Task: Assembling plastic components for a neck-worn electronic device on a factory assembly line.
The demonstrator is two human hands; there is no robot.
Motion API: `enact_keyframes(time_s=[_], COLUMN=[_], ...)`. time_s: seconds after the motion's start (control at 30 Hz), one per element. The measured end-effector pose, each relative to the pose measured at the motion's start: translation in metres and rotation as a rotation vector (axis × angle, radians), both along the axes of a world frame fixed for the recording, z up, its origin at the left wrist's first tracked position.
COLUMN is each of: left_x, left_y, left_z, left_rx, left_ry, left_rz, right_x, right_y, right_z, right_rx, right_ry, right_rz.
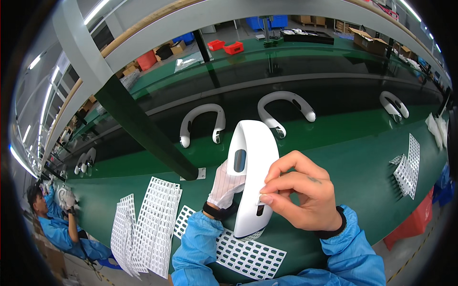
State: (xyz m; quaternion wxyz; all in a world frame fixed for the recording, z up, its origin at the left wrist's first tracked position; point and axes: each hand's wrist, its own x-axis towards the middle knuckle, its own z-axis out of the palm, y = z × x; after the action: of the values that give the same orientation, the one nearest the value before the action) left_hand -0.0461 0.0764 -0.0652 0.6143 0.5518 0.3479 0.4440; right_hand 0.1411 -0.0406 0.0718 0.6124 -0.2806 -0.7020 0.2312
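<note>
A white U-shaped neckband device (255, 157) stands upright before me, its curve at the top. My left hand (224, 187), in a striped white glove, is closed around its left arm, below a grey oval window. My bare right hand (307, 190) pinches a small white piece (261, 202) between thumb and fingers. That piece is against the device's outer face, just above a dark slot (260, 210). Part of the piece is hidden by the fingertips. Beneath the device lies a white die-cut sheet (257, 257) with rows of oval holes.
More die-cut sheets (157, 219) lie left, and curled ones (408, 174) right. Several neckbands (202, 114) rest along the dark conveyor strip (157, 126) behind. A dark green post (143, 124) rises from the bench at left. A co-worker (59, 224) sits far left.
</note>
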Motion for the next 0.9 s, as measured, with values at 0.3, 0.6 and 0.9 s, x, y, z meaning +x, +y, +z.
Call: enact_keyframes(time_s=[0.3, 0.6, 0.9], left_x=[0.0015, 0.0026, 0.0015], left_y=[-0.0071, -0.0073, -0.0033], left_z=[0.0053, 0.0047, -0.0023], left_rx=[-0.061, -0.017, -0.057], left_ry=[-0.047, -0.015, -0.032], left_rz=[-0.032, -0.026, -0.004], right_x=[0.0018, 0.0014, 0.0005], right_y=[0.0009, 0.0024, 0.0019], right_z=[0.0004, -0.0033, -0.0039], right_rx=[0.009, -0.011, -0.002], right_ry=[0.003, 0.037, 0.018], right_rz=[0.027, 0.039, 0.004])
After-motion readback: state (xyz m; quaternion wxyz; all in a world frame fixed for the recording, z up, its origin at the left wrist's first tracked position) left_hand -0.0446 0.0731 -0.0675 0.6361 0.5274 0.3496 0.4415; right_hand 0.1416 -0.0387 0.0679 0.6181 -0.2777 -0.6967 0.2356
